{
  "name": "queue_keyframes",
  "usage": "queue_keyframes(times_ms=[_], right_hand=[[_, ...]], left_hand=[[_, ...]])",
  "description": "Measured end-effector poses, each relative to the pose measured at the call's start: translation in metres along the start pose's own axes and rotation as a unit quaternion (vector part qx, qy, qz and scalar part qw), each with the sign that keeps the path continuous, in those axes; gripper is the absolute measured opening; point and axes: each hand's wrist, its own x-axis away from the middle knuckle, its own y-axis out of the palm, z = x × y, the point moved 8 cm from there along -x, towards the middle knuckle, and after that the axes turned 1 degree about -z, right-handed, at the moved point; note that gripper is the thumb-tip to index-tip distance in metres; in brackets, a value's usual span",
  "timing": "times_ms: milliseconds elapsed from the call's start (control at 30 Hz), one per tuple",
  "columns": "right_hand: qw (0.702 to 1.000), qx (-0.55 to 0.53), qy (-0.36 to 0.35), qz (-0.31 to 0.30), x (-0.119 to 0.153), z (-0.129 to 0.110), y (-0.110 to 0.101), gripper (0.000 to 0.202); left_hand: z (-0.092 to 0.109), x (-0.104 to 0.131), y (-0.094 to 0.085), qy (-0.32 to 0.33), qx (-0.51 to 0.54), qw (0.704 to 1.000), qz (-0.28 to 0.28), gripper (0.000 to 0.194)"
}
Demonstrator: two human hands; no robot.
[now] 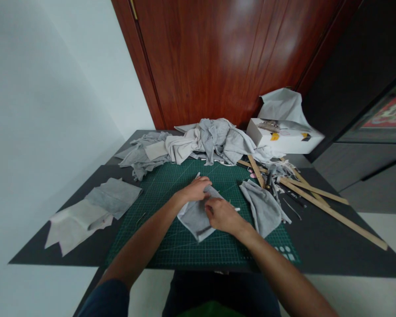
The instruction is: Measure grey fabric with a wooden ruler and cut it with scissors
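Observation:
On the green cutting mat (174,246) lies a piece of grey cloth (198,220), its near corner pointing toward me. My left hand (196,189) is on the far edge of this cloth, fingers bent and closed on it. My right hand (222,213) is curled over the cloth's right side, thumb and fingers pinched at the fabric. The white end of a thin object (237,209) sticks out just past my right hand; its kind is hidden. Another folded grey cloth (262,211) rests to the right of my right hand.
Crumpled grey and white fabric (214,141) is heaped along the back. Cut pieces (115,196) lie at the left. A white box (284,136) stands back right. Wooden rulers (336,220), scraps and dark tools spread over the table's right side. Behind is a reddish wooden door (211,57).

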Motion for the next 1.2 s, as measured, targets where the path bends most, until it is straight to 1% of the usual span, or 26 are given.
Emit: queue_keyframes(times_ms=[67, 133, 167, 233, 300, 400, 467, 533, 600, 700, 833, 1067, 1133, 1200], right_hand=[[0.999, 0.033, 0.043, 0.007, -0.004, 0.009, 0.004, 0.024], [0.99, 0.082, 0.112, 0.037, -0.009, 0.029, -0.001, 0.027], [0.983, 0.1, 0.144, 0.054, -0.012, 0.039, -0.004, 0.03], [0.973, 0.12, 0.179, 0.08, -0.018, 0.056, -0.008, 0.033], [0.97, 0.127, 0.184, 0.099, -0.024, 0.068, -0.008, 0.035], [0.972, 0.13, 0.149, 0.124, -0.029, 0.076, -0.006, 0.041], [0.975, 0.131, 0.118, 0.132, -0.029, 0.079, -0.003, 0.047], [0.977, 0.134, 0.102, 0.131, -0.028, 0.084, -0.002, 0.051], [0.976, 0.142, 0.11, 0.127, -0.026, 0.093, -0.002, 0.054], [0.97, 0.156, 0.137, 0.123, -0.021, 0.107, -0.005, 0.058], [0.967, 0.167, 0.151, 0.122, -0.016, 0.117, -0.006, 0.062], [0.964, 0.17, 0.171, 0.116, -0.014, 0.122, -0.005, 0.063], [0.962, 0.166, 0.181, 0.117, -0.013, 0.124, -0.005, 0.064], [0.96, 0.16, 0.195, 0.119, -0.013, 0.127, -0.005, 0.066]], left_hand=[[-0.011, 0.003, -0.003, -0.072, -0.029, 0.996, 0.048, 0.044], [-0.017, 0.008, -0.003, -0.13, -0.055, 0.986, 0.089, 0.046], [-0.017, 0.011, -0.003, -0.147, -0.064, 0.982, 0.101, 0.047], [-0.015, 0.016, -0.001, -0.16, -0.07, 0.978, 0.112, 0.052], [-0.011, 0.018, 0.002, -0.145, -0.061, 0.982, 0.102, 0.06], [-0.011, 0.022, 0.006, -0.101, -0.037, 0.993, 0.052, 0.068], [-0.019, 0.027, 0.005, -0.082, -0.026, 0.996, 0.023, 0.072], [-0.031, 0.033, 0.002, -0.073, -0.017, 0.997, 0.008, 0.072], [-0.042, 0.039, -0.003, -0.071, -0.012, 0.997, -0.003, 0.072], [-0.053, 0.047, -0.008, -0.071, -0.003, 0.997, -0.017, 0.073], [-0.061, 0.058, -0.012, -0.069, 0.011, 0.997, -0.03, 0.074], [-0.077, 0.088, -0.021, -0.08, 0.022, 0.996, -0.045, 0.075], [-0.078, 0.092, -0.026, -0.087, 0.022, 0.996, -0.03, 0.07], [-0.076, 0.092, -0.03, -0.083, 0.024, 0.996, -0.008, 0.057]])
